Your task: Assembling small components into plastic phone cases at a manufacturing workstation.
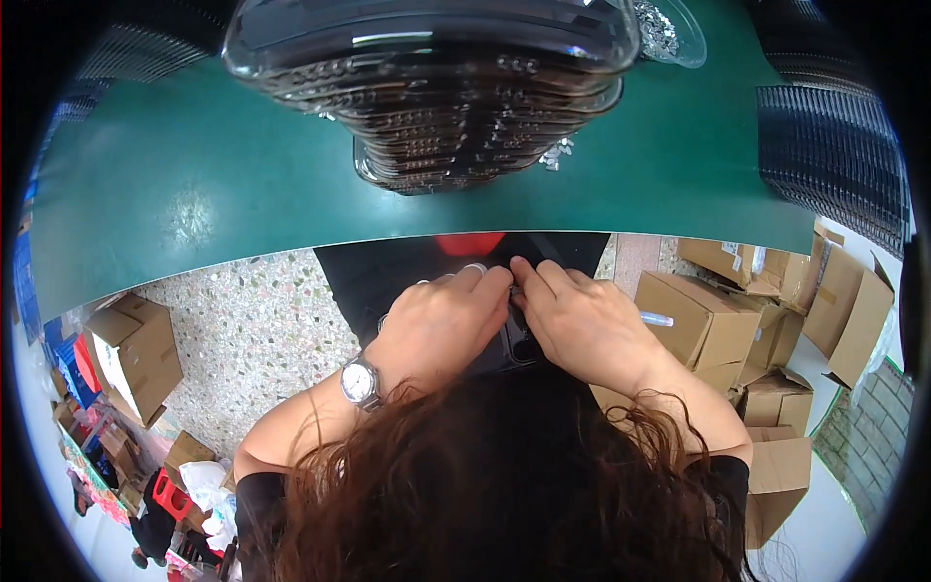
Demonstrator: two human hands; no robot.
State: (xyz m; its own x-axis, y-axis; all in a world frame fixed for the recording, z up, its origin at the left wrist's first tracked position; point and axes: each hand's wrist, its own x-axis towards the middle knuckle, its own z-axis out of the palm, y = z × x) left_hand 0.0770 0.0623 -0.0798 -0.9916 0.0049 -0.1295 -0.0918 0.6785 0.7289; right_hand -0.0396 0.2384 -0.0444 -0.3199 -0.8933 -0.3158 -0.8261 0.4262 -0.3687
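Note:
Over my lap, my left hand [448,315] and my right hand [574,315] meet, with the fingertips bent down and close together. Both are closed on the edge of a dark, glossy plastic tray [519,339], which is mostly hidden under them. Whatever small part the fingertips pinch is covered. A slim stick with a pale blue end [657,318] shows just past my right wrist; I cannot tell whether that hand holds it. Beyond my hands, on the green table [272,184], rises a tall stack of clear, dark-tinted plastic trays [446,107].
Small silvery metal pieces [555,153] lie beside the stack, and more fill a clear bowl [690,39] at the far right. Another stack of dark trays [829,155] stands at the right edge. Cardboard boxes [693,320] crowd the floor at right; another box [136,354] sits left.

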